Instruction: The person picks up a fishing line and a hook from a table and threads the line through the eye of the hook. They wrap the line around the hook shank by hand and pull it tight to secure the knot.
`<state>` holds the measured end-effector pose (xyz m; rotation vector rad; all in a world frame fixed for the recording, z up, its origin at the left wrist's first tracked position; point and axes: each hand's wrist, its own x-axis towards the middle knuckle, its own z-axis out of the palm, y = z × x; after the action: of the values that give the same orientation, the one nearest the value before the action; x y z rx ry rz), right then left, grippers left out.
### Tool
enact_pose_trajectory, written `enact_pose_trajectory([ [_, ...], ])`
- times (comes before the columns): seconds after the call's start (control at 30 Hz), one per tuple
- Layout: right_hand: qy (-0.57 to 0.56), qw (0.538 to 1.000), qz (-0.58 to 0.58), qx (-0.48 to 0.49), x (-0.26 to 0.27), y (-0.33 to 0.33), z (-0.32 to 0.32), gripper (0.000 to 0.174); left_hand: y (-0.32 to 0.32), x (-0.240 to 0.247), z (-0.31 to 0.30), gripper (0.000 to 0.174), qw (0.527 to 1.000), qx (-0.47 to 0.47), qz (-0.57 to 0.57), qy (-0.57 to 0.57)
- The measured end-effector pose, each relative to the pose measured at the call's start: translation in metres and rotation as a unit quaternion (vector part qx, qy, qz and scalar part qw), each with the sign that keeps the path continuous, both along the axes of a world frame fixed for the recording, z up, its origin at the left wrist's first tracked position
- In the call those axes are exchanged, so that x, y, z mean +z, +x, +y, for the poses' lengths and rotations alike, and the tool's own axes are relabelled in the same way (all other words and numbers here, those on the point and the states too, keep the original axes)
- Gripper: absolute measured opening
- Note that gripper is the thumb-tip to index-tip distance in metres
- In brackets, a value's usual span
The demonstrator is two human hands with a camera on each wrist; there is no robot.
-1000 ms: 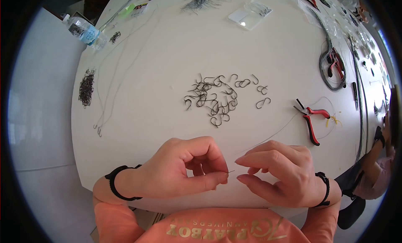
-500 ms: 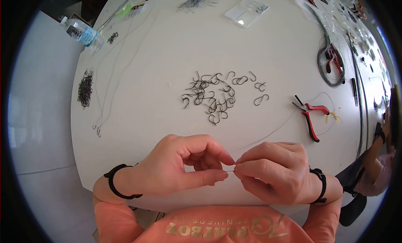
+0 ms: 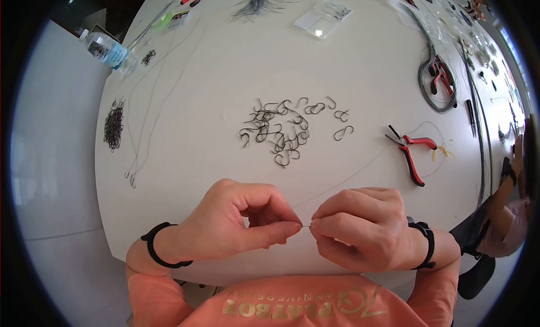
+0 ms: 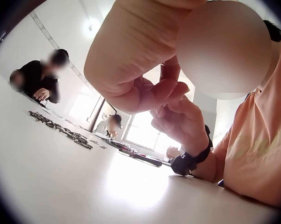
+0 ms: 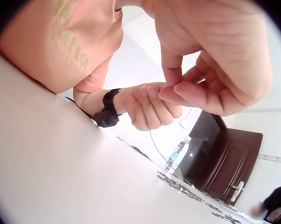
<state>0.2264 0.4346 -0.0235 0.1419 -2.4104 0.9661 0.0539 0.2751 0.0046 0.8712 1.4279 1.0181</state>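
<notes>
Over the near edge of the table, my left hand point(image 3: 242, 217) pinches a thin fishing line between thumb and index fingertip. A short stretch of that line point(image 3: 306, 226) shows between the hands. At its other end my right hand point(image 3: 363, 228) pinches with thumb and index finger, its other fingers curled. The fingertips of both hands nearly meet. From beneath the left hand, a long part of the line point(image 5: 152, 140) hangs down in the right wrist view. Whatever lies inside the left fingers is hidden. Ahead of the hands lies a loose pile of fish hooks point(image 3: 275, 127).
Red-handled pliers point(image 3: 410, 149) lie open to the right, beside the line. A dark heap of small hooks point(image 3: 113, 124) and hooks on lines point(image 3: 132, 178) are at the left. Further back are a water bottle point(image 3: 109, 51), a clear plastic box point(image 3: 323, 18) and coiled line point(image 3: 437, 82).
The right hand has moved left to the left fingertips and has gone from parted fingers to pinching the line. The left index finger has come down onto the thumb. The head view has shifted slightly.
</notes>
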Motion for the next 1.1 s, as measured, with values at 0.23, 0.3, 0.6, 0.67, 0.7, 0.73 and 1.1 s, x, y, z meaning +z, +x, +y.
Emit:
enact_pose_trajectory([
  [0.23,0.009,0.999,-0.022,0.031,0.000,0.002,0.004,0.025,0.000,0.004,0.001,0.003,0.999,0.002,-0.009,-0.045],
  [0.3,-0.037,0.990,-0.134,-0.002,0.002,0.002,0.000,0.019,0.000,0.003,0.000,0.003,0.999,0.015,-0.022,-0.044],
  [0.6,0.033,0.942,-0.309,0.125,0.005,0.014,0.009,0.024,-0.001,0.002,0.000,0.004,0.999,0.022,-0.012,-0.028],
  [0.67,-0.001,0.959,-0.271,0.080,0.016,0.011,0.006,0.022,-0.001,0.001,-0.001,0.004,0.999,0.024,-0.005,-0.022],
  [0.7,-0.034,0.972,-0.231,0.034,0.019,0.008,0.005,0.019,0.000,0.000,-0.002,0.004,1.000,0.016,0.012,-0.015],
  [0.73,-0.036,0.971,-0.233,0.035,0.019,0.008,0.005,0.019,0.002,-0.001,-0.003,0.005,1.000,0.008,0.029,-0.008],
  [1.1,-0.065,0.992,-0.106,0.034,0.008,0.007,0.001,0.018,0.005,0.003,0.000,0.006,1.000,0.008,0.006,-0.020],
])
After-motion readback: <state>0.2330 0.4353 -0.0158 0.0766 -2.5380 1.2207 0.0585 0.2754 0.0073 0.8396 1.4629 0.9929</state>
